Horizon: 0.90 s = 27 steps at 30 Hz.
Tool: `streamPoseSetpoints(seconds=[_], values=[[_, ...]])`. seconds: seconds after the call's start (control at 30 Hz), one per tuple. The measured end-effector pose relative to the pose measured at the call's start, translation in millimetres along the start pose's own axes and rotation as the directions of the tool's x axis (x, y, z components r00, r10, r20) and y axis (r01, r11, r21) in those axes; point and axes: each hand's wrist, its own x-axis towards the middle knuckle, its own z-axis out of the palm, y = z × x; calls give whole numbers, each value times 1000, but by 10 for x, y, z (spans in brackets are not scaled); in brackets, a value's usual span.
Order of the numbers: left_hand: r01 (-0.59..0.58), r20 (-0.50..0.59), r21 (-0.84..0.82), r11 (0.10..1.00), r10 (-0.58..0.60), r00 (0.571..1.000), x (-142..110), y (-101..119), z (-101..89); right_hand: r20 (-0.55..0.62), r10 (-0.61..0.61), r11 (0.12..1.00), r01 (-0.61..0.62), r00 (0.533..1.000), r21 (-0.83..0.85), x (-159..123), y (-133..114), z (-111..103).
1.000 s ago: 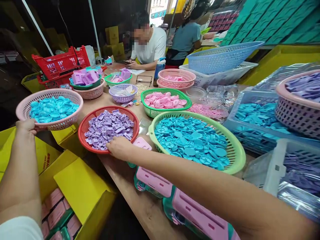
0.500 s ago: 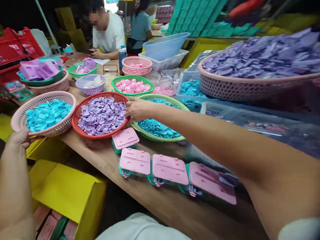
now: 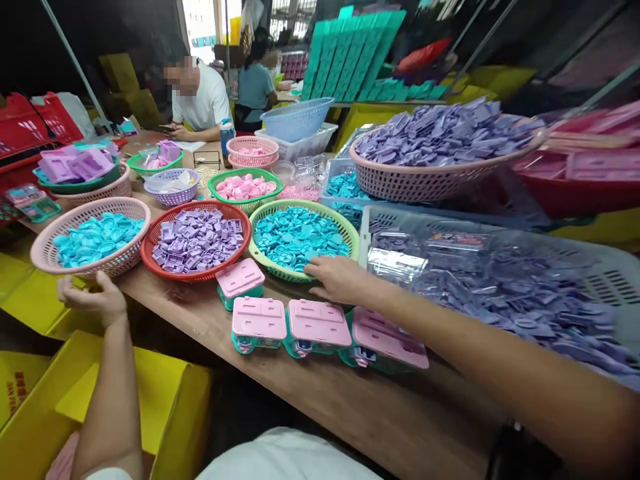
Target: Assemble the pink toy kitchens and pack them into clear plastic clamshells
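My left hand (image 3: 95, 300) sits under the near rim of the pink basket (image 3: 45, 250) of light-blue plastic pieces, fingers curled against its underside. My right hand (image 3: 337, 279) rests at the near rim of the green basket (image 3: 350, 233) of teal round pieces, fingers stretched flat, nothing visible in them. Between the two baskets stands a red basket (image 3: 150, 257) of purple pieces. Several pink-lidded teal boxes (image 3: 287, 323) lie on the wooden table (image 3: 350, 407) just in front of my right hand.
A grey crate (image 3: 590, 267) of purple parts and clear trays stands at the right, with a pink basket (image 3: 400, 183) heaped with purple pieces behind it. More baskets crowd the table's far side. Two people sit at the far end. Yellow cartons (image 3: 150, 393) stand below the table edge.
My right hand moved from the red basket's right rim across to the green basket's near rim. My left hand stays under the pink basket. The view swung to the right.
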Motion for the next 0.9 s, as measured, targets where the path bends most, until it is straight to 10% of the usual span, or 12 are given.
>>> streamPoseSetpoints(seconds=[0.1,0.53,0.9], values=[[-155,-133,42,987,159,978,-5,28,102,22,46,999,-46,999,-22,214,-133,70],[-41,154,182,982,13,988,251,-56,324,-252,97,995,-96,963,14,277,72,194],[-30,201,201,979,-11,980,843,-235,360,-104,234,970,-225,967,95,626,-420,-204]])
